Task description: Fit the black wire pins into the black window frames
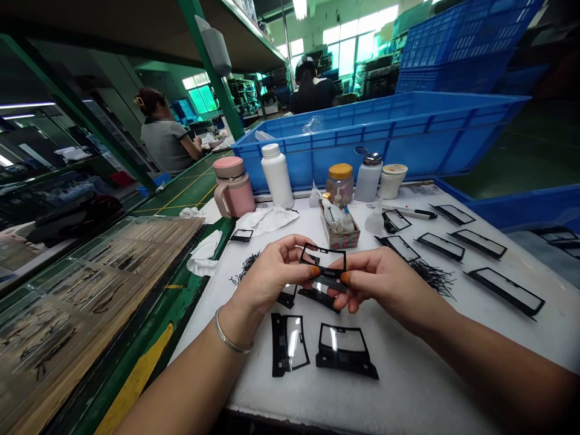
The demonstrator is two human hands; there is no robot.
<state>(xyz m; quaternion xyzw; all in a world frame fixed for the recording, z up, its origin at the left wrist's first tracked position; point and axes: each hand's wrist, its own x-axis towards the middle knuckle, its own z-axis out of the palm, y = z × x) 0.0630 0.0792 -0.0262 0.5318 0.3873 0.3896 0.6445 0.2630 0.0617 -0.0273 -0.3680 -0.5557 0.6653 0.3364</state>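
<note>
A small black-framed clear window piece (332,258) is held up between both hands over the white tabletop. My left hand (281,266) pinches its left side between thumb and fingers. At the lower right edge, the thumb and fingers of my right hand (378,275) are closed on the same piece. Pale lettering, too small to read, shows on its lower black band. Beneath the hands lie similar pieces, partly hidden. Nearer to me are two more, an upright-turned window piece (290,343) and a flat one (344,347).
Several window pieces (505,292) lie at right, beside thin black strips (432,277). Behind stand a pink mug (234,190), a white bottle (277,176), a small box of bottles (339,226) and a large blue crate (408,136). Clear trays (104,272) lie left. Two people sit beyond.
</note>
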